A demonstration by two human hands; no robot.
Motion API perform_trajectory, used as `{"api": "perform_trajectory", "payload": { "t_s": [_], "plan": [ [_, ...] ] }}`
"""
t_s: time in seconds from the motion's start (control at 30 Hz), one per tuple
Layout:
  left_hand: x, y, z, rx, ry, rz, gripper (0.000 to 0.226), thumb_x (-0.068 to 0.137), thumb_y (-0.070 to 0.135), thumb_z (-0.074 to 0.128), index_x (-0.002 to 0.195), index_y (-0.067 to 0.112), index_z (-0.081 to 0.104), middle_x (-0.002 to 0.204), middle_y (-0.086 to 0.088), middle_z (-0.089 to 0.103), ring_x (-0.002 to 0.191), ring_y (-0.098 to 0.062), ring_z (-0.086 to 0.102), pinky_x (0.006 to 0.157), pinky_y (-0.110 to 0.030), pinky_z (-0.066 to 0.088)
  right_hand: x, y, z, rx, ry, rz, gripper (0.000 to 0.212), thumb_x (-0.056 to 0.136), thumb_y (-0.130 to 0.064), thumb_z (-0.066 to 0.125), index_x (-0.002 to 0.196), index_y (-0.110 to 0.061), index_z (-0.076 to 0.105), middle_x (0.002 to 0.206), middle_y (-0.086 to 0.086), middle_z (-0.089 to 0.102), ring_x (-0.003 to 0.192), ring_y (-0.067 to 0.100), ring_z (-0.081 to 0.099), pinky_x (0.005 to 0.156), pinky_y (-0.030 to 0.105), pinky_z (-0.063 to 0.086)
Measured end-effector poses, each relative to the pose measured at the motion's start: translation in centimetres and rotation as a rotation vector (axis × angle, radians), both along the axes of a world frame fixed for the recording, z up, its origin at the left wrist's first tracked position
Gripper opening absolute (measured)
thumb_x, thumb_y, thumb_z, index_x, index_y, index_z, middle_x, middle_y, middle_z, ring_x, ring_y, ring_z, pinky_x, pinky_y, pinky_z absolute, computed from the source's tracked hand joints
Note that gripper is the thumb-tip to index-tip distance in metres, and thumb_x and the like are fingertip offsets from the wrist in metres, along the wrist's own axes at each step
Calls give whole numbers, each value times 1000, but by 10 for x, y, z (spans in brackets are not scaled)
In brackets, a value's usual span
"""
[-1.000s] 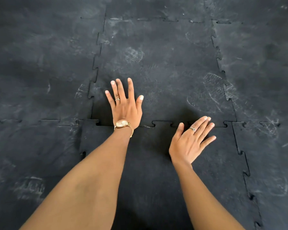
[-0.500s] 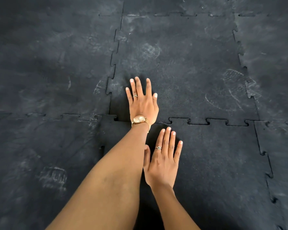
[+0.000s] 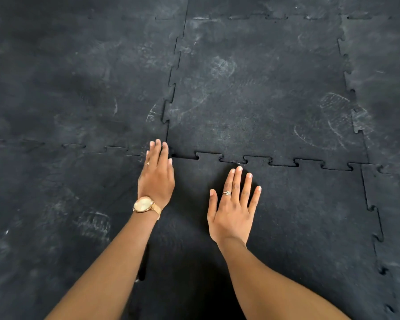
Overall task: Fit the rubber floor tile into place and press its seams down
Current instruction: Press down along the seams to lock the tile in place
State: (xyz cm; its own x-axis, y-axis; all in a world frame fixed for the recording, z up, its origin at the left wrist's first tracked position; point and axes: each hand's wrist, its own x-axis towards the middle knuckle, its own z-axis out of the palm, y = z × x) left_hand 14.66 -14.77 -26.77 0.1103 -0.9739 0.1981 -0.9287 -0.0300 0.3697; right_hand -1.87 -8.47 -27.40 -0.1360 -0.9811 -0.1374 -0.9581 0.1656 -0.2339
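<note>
A: Both our hands lie spread flat, gripping nothing: left hand (image 3: 156,179) on the rubber floor tile's (image 3: 298,227) far-left corner, right hand (image 3: 232,209) just short of the far seam (image 3: 270,161).

B: We should lean in and press tab by tab rightward.

A: Count: two hands, one watch (image 3: 144,204), two rings, one near tile.

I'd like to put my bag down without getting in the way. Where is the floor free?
Bare matting lies left of the left hand, and beyond the toothed seam on the far tile. The near tile is free right of the right hand. Crowded: the corner under both hands.
</note>
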Motion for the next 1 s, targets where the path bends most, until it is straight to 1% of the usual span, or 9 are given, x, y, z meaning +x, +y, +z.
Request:
{"api": "perform_trajectory", "payload": {
  "t_s": [0.1,0.17,0.27,0.37,0.53,0.7,0.83,0.9,1.0],
  "plan": [
    [-17,1,-3,-26,-152,-76,50,92,-8,24,138,-12,45,145,-30,45,141,-43,35,118,-49,28,-1,0,-1,-10,9,-7,67,100,-47,16,153,-7,12,163,7,10,150,28,1,121,53,4],
    [-19,3,-1,66,-145,-67,51,93,-5,30,144,-8,37,150,-27,39,145,-39,28,121,-45,19,0,1,0,-20,15,-9,68,99,-47,17,153,-7,14,162,8,12,150,28,3,121,53,5],
    [-5,-10,5,142,-183,-149,52,99,17,38,149,1,34,154,-24,34,145,-37,30,121,-42,21,0,1,-2,-25,27,-12,68,99,-47,18,153,-6,15,162,8,14,150,28,5,121,52,4],
    [5,-44,20,128,-102,-203,60,102,32,41,153,4,24,159,-23,22,147,-37,24,121,-43,22,1,1,-3,-32,44,-14,68,99,-47,19,153,-6,15,162,8,14,150,27,5,121,52,4],
    [-5,-95,28,-120,-110,-136,65,104,47,25,156,9,14,163,-20,7,150,-39,3,122,-44,-8,1,1,-3,-45,57,-21,68,99,-47,20,153,-6,16,162,9,16,150,28,8,120,53,7],
    [-6,-103,-14,168,-226,-196,79,97,63,17,157,14,2,164,-19,-4,151,-35,-9,121,-55,-2,2,0,-8,-83,71,-30,68,99,-47,21,153,-5,18,161,9,18,150,28,9,120,52,6],
    [-4,-100,-9,187,-168,-226,75,100,57,25,157,15,0,164,-18,-7,151,-34,-11,120,-57,-3,2,1,-6,-62,69,-25,69,98,-48,19,153,-6,16,162,9,16,150,27,7,120,53,6],
    [-3,-102,0,171,-27,-230,75,100,53,27,157,14,-1,164,-16,-8,150,-34,-15,119,-58,-7,4,0,-5,-54,73,-32,69,98,-48,18,153,-6,16,162,9,16,150,27,7,121,53,5],
    [-3,-93,18,-85,232,-272,78,100,55,28,156,13,-5,164,-7,-14,149,-28,-22,118,-44,-22,3,0,-4,-60,62,-29,69,98,-47,19,153,-6,17,162,9,16,150,28,7,121,53,5]
  ]
}}
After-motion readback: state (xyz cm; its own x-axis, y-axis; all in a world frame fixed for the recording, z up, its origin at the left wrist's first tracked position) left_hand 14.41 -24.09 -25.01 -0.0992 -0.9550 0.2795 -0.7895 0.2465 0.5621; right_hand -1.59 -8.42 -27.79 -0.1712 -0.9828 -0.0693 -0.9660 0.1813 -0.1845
